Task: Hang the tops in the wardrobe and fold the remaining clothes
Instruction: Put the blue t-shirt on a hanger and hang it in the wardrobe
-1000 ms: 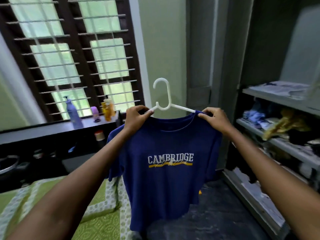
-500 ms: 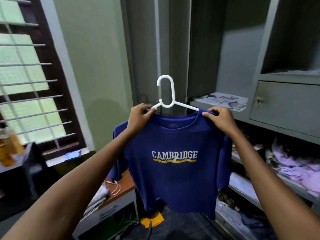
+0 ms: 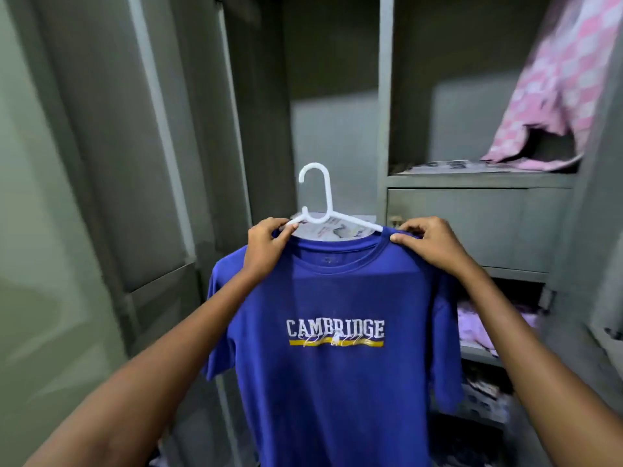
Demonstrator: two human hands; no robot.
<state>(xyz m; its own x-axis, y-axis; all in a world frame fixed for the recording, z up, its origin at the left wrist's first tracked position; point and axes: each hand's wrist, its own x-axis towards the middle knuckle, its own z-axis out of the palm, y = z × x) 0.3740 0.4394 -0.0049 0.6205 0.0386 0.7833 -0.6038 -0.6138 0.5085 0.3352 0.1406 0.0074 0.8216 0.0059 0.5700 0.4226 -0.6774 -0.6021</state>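
Observation:
A blue T-shirt [image 3: 337, 382] printed "CAMBRIDGE" hangs on a white plastic hanger [image 3: 320, 200] held up in front of the open grey wardrobe [image 3: 337, 96]. My left hand [image 3: 266, 247] grips the shirt's left shoulder together with the hanger arm. My right hand [image 3: 428, 241] pinches the right shoulder at the collar over the other hanger arm. The hanger's hook points up and is free of any rail. No rail is visible.
The wardrobe's open door [image 3: 135, 163] stands at the left. To the right are shelves: a pink checked cloth [image 3: 553, 96] on the upper shelf, a closed grey drawer [image 3: 472, 227] below it, and crumpled clothes [image 3: 478, 325] on lower shelves.
The view has swung right from the window and bed to face the wardrobe. Both hands keep the same hold on the shirt and hanger, now closer to the wardrobe's tall compartment.

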